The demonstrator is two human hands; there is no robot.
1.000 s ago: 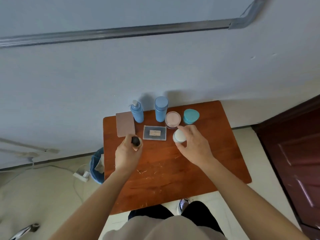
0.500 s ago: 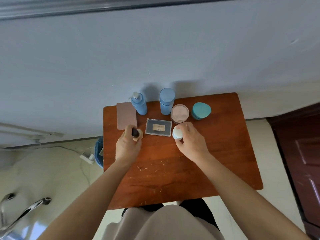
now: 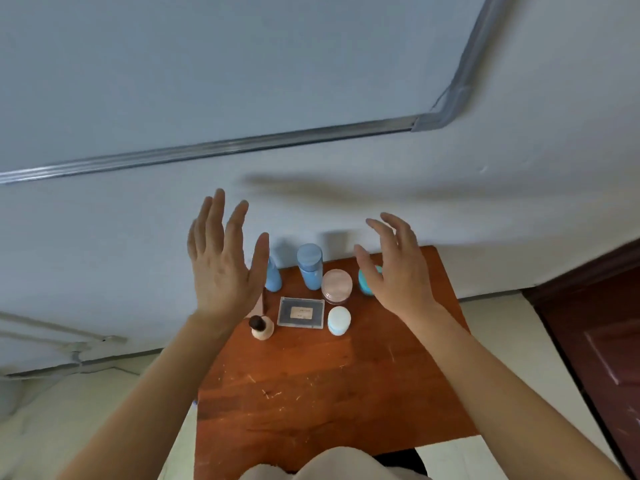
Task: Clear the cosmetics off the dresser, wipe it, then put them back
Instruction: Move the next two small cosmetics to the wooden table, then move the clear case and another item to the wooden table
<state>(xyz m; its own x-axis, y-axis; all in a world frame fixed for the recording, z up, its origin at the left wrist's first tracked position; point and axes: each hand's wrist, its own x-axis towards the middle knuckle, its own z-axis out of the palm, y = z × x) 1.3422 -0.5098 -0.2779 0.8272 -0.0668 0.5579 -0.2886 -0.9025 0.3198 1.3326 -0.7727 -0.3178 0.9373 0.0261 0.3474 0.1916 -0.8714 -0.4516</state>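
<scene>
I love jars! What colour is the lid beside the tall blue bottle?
The round jar lid is pale pink; head view.

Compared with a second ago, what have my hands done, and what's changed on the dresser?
The left hand let go of the dark-capped bottle and the right hand let go of the white jar; both hands rose, open, above the dresser. Both items stand on it. The pump bottle, blue bottle, pink jar, teal jar and grey palette stayed put.

Bare dresser (image 3: 329,393) front, cosmetics (image 3: 300,312) behind
</scene>
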